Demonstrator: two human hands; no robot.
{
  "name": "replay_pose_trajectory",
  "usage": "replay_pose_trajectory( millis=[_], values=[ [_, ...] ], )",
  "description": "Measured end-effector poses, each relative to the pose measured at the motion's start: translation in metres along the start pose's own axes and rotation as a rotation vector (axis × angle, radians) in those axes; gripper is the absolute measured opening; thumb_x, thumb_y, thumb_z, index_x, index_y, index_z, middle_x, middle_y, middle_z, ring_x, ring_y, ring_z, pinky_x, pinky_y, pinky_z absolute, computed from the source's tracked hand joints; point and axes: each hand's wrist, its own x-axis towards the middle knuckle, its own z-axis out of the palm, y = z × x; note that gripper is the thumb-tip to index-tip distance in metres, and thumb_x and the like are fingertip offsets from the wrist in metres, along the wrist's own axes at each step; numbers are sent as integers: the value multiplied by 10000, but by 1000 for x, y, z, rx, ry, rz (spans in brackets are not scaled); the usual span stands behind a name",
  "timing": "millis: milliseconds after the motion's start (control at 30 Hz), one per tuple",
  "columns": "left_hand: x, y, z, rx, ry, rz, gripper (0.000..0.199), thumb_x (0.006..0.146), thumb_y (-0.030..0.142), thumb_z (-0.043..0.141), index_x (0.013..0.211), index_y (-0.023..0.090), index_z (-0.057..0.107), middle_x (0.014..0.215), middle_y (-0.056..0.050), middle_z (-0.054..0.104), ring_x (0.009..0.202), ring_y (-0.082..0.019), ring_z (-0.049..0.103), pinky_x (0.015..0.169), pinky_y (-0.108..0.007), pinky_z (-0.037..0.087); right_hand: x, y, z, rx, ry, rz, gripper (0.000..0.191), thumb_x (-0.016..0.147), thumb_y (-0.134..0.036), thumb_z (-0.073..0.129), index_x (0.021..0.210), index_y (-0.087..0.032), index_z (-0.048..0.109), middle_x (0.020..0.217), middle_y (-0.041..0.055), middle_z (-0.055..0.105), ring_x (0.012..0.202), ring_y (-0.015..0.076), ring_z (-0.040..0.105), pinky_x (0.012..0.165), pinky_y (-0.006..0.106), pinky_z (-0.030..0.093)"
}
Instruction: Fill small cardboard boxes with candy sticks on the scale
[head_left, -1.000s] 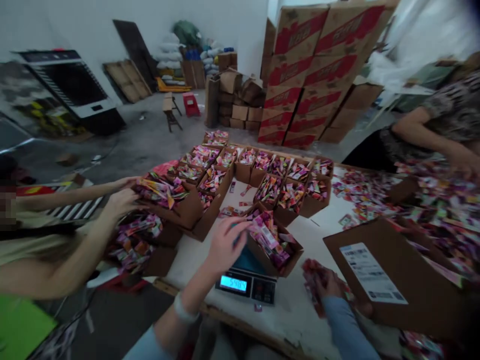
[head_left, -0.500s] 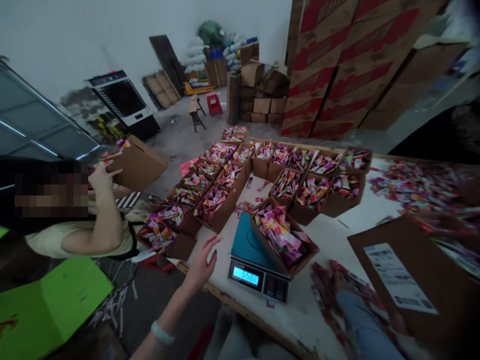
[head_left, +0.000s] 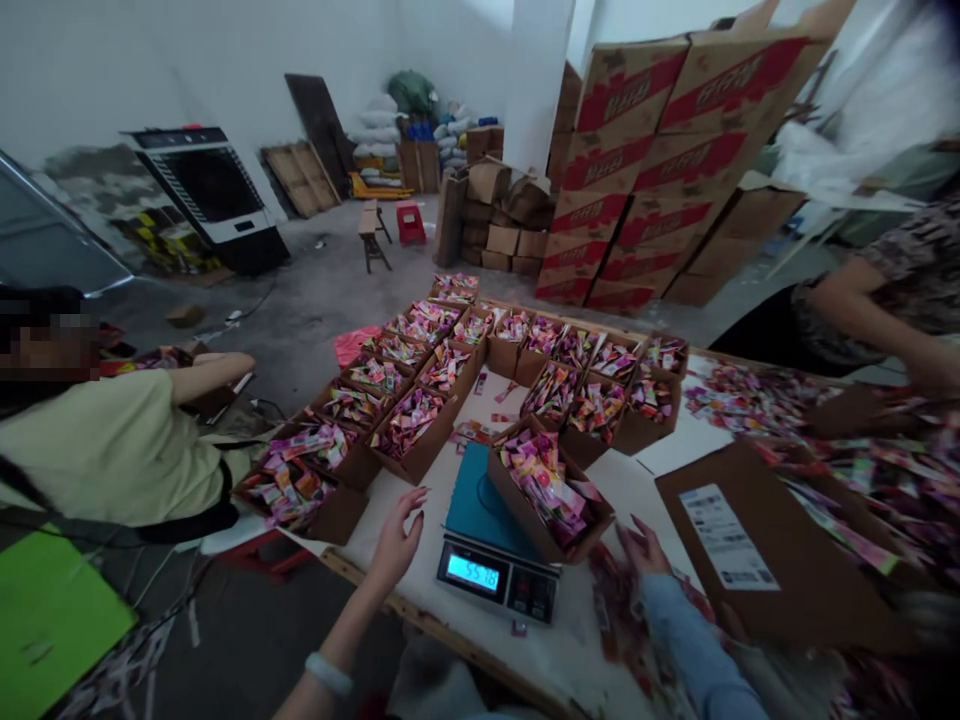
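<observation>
- One open cardboard box (head_left: pixel 523 512) filled with small packets (head_left: pixel 546 478) sits askew on the scale (head_left: pixel 466 505), its far side past the plate's right edge; presumably it stands there so its weight can be read.
- The display (head_left: pixel 472 573) faces the person, most likely for easy reading; its digits are lit, but the last is hard to make out.
- The left hand (head_left: pixel 401 538) hovers just left of the scale, fingers apart and loosely bent, holding nothing; staying off the plate probably keeps the reading true.
- The right hand (head_left: pixel 643 550) is beside the box's near right corner, fingers looking spread, with nothing seen pinched. Whether a fingertip touches the cardboard cannot be told; the palm is hidden.
- Loose packets (head_left: pixel 609 605) lie below that hand, partly covered by the sleeve (head_left: pixel 686 625), likely kept within easy reach.
- A labelled carton (head_left: pixel 787 545) leans to the right; its label is too blurred to read and it blocks part of the heap behind.
- Filled boxes (head_left: pixel 431 445) stand in close rows beyond, probably to save room on the table (head_left: pixel 628 465).
- A co-worker (head_left: pixel 105 440) at left turns away, hands out of sight; another co-worker (head_left: pixel 862 300) is cut off at right.
</observation>
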Motion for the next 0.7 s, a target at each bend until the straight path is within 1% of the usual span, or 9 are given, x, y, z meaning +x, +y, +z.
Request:
replay_pose_trajectory(
  millis=[67,100,133,200,267,367,467,567,700],
  values=[
    [6,-3,4,-51,1,-63,354,793,257,432,1123,190,543,1199,-107,582,1014,-181,608,898,-352,482,-6,-35,14,196,-81,66,769,648,-700,453,1257,-232,437,1182,145,600,976,269,631,711,384,537],
    [8,-5,6,-72,3,-99,362,790,263,431,1127,188,540,1202,-108,584,1012,-184,612,879,-345,490,-8,-51,20,243,-80,28,795,643,-696,470,1272,-211,423,1234,155,567,1035,273,604,760,386,529],
    [9,-7,8,-92,2,-130,368,788,269,430,1131,185,537,1206,-110,586,1015,-186,613,864,-337,495,-10,-65,24,238,-56,-56,822,627,-692,494,1265,-179,432,1255,171,548,1078,278,578,814,390,512],
    [11,-13,10,-135,-4,-164,376,786,279,430,1136,181,529,1215,-114,586,1023,-187,613,850,-326,497,-10,-82,30,154,4,-226,853,587,-677,540,1224,-114,473,1234,205,553,1105,288,554,893,394,473],
    [11,-21,12,-177,-9,-175,379,784,289,436,1136,179,522,1231,-118,576,1028,-188,612,848,-325,496,-7,-84,32,55,17,-257,859,575,-670,553,1217,-103,488,1200,206,577,1060,289,579,889,400,473],
    [15,-34,14,-218,15,-210,381,774,302,446,1123,169,523,1239,-130,571,1013,-195,620,829,-330,502,2,-73,35,-47,13,-116,850,564,-688,538,1203,-127,530,1095,166,649,971,276,624,827,379,500],
    [26,-46,24,-238,60,-241,361,757,294,448,1076,156,545,1185,-137,607,971,-197,635,846,-349,498,13,-66,39,-61,-24,-38,789,529,-733,500,1007,-125,657,899,140,710,885,277,648,782,366,515],
    [40,-52,46,-265,65,-233,341,737,265,444,1030,141,568,1120,-141,643,976,-200,629,887,-367,483,18,-68,38,-68,-73,-130,725,495,-749,503,833,-140,704,872,146,721,885,293,648,807,388,514],
    [57,-49,85,-254,39,-286,353,735,252,423,1019,125,590,1066,-130,666,996,-192,620,890,-338,479,13,-70,25,-109,-68,-271,648,556,-737,467,783,-182,716,915,144,722,934,299,642,884,431,493]
  ],
)
